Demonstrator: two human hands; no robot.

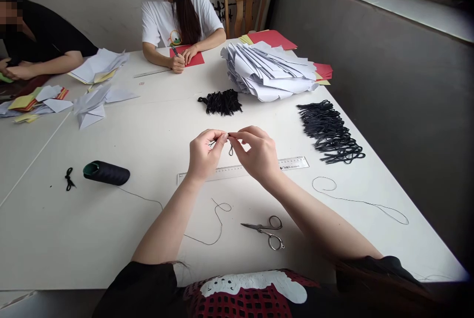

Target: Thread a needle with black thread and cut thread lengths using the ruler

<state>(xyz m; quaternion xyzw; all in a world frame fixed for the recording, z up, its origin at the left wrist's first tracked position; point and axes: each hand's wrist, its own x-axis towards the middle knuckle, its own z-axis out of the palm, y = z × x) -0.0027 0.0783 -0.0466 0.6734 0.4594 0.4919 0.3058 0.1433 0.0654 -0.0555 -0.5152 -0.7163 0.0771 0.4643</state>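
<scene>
My left hand [205, 154] and my right hand [256, 152] meet above the white table [111, 244], both pinching a short piece of dark thread [230, 148] that hangs in a small loop between the fingertips. Just beyond the hands lies a clear ruler [292, 163]. Small scissors [267, 231] rest closed on the table near my right forearm. A dark thread spool [106, 173] lies on its side to the left, its thread [217, 219] trailing across the table toward me.
A row of looped dark cords [329, 131] lies at right, a black bundle [221, 102] ahead, and a white paper stack [272, 71] behind it. Loose thread [361, 202] curls at right. Two people sit at the far side with papers [98, 66] and a red sheet [192, 57].
</scene>
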